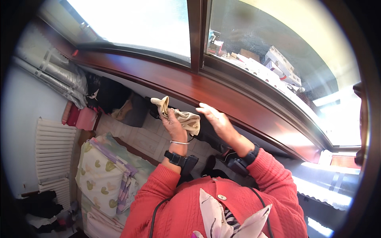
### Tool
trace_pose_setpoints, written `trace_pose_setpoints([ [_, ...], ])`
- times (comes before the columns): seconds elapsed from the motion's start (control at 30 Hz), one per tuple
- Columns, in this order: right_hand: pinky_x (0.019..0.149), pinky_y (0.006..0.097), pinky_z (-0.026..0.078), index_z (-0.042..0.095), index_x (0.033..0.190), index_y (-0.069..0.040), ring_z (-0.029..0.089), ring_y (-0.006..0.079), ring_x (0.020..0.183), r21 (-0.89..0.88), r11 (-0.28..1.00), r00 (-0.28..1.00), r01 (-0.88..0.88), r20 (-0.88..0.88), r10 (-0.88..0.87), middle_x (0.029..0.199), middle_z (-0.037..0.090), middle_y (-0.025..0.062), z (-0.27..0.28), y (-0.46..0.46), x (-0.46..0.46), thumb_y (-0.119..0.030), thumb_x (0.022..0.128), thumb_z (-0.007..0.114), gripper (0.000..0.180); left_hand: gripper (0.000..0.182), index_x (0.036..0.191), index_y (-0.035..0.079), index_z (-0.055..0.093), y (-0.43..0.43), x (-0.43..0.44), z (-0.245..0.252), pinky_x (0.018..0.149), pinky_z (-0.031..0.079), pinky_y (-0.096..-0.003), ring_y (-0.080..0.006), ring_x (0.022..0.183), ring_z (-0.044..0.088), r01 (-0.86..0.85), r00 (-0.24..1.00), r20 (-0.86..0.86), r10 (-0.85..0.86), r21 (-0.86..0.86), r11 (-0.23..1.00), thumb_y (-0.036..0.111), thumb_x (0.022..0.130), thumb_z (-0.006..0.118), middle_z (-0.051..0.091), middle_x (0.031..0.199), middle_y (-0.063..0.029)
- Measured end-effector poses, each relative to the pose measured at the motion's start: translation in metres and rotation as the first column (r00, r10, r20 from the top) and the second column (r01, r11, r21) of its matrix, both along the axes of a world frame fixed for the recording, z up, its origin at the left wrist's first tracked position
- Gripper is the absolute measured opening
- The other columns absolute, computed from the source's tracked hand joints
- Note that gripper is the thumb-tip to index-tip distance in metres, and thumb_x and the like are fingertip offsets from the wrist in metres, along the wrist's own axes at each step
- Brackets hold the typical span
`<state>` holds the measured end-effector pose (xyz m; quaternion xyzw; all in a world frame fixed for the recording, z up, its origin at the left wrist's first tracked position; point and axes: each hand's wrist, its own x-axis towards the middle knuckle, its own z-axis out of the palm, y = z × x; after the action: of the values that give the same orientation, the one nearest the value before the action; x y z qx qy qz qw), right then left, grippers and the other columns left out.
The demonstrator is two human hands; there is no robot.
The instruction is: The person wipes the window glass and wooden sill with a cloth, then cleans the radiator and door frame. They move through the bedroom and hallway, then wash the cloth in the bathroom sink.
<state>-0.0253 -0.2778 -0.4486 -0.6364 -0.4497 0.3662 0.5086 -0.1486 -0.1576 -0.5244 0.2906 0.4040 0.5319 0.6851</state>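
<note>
My left hand [175, 126] is closed around a crumpled beige cloth [189, 120], whose folds stick out above and to the right of the fingers. To the right of the cloth, my right hand [218, 122] is raised with its fingers extended and holds nothing. It appears near the edge of the reddish-brown wooden window sill [178, 86], though whether it touches the sill is unclear. Both wrists wear dark straps with devices, and a bracelet circles the left one.
Folded bedding [101, 178] lies on a bed at the lower left, near a white radiator [55, 148]. Dark clothes [111, 92] are piled below the sill. Beyond the window glass stand white boxes [281, 64]. A silvery curtain [59, 74] hangs at the left.
</note>
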Motion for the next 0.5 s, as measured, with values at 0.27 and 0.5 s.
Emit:
trace_pose_setpoints([
  [0.27,0.110,0.0418,0.041,0.065,0.125,0.002,0.054,0.0269,0.129,-0.062,0.956,0.958,0.285,0.015,-0.285,0.140,0.057,0.0167,0.026,-0.118,0.091,-0.050,0.106,0.039,0.060,0.060,0.157,0.008,0.023,-0.074,0.121,-0.034,0.101,0.041,-0.0344,-0.0226,0.119,0.052,-0.076,0.946,-0.301,0.123,0.162,0.984,0.020,0.105,0.051,0.050,0.139,-0.0138],
  [0.5,0.100,0.0355,0.045,0.071,0.114,0.000,0.060,0.0252,0.119,-0.065,0.940,0.935,0.335,0.148,-0.323,0.129,0.065,0.0138,0.017,-0.120,0.092,-0.044,0.106,0.044,0.052,0.065,0.158,0.015,0.021,-0.035,0.142,-0.049,0.071,0.054,-0.0318,-0.0163,0.083,0.064,-0.259,0.740,-0.551,0.385,0.295,0.920,0.015,0.103,0.055,0.061,0.123,-0.0114],
])
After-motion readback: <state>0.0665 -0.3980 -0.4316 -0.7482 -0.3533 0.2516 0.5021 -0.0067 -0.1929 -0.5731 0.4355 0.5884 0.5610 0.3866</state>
